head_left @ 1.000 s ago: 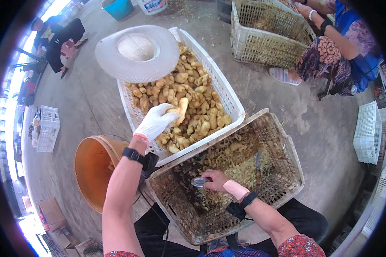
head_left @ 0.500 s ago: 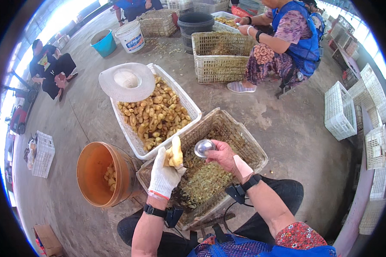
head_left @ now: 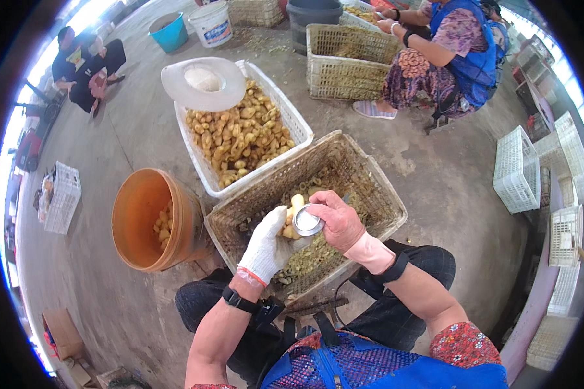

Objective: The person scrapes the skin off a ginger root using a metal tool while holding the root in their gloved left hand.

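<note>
In its white knitted glove, my left hand is closed around a knobbly piece of ginger, partly peeled and pale yellow. My bare right hand grips a small, round, shallow metal cup, its rim against the ginger as far as I can see. Both hands are over a dirty, off-white plastic crate between my knees. Wet peelings cover its bottom. Beyond it, a white crate is heaped with unpeeled ginger.
A straw hat lies on the far corner of the ginger crate. At left stands an orange bucket with pale ginger pieces inside. A co-worker in a blue vest sits at far right beside another crate. White crates line the right side.
My hands have come together: the metal cup, held apart before, now meets the ginger. The ginger has tipped and lies lower over the crate. The view has tilted down somewhat.
</note>
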The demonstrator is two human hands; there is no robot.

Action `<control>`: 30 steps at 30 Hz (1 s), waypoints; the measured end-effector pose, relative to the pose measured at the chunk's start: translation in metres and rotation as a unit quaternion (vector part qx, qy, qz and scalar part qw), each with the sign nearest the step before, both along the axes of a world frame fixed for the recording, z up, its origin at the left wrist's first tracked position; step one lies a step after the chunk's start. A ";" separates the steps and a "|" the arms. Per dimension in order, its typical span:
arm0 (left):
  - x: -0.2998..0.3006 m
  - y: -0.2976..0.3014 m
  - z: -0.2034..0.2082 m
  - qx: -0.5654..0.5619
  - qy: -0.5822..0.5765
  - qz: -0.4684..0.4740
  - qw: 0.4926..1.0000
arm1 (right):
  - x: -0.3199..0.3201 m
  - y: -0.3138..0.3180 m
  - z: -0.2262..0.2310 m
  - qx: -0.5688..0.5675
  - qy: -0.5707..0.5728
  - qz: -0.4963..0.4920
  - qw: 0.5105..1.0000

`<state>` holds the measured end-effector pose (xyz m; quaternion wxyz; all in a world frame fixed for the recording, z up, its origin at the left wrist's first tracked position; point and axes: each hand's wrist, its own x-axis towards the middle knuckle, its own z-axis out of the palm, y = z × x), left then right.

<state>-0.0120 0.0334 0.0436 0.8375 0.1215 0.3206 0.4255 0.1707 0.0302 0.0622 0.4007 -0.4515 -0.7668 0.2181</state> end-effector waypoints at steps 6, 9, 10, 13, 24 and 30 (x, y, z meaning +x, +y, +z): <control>0.000 -0.001 -0.010 0.032 0.091 0.064 0.993 | -0.002 0.004 -0.010 -0.091 0.077 0.092 0.989; 0.004 0.002 -0.005 0.066 0.161 0.092 0.980 | 0.003 0.006 -0.010 -0.379 0.424 0.075 0.819; 0.007 0.002 0.000 0.066 0.182 0.098 0.976 | 0.001 0.006 -0.009 -0.436 0.525 0.055 0.729; 0.010 -0.004 -0.004 0.106 0.211 0.088 0.968 | -0.006 0.003 -0.007 -0.481 0.355 -0.011 0.802; 0.005 -0.010 -0.001 -0.047 0.068 0.005 0.997 | 0.029 0.016 -0.006 -0.427 0.363 0.036 0.828; -0.002 -0.009 -0.019 0.008 0.105 -0.076 0.992 | 0.011 0.007 -0.013 -0.477 0.415 -0.008 0.774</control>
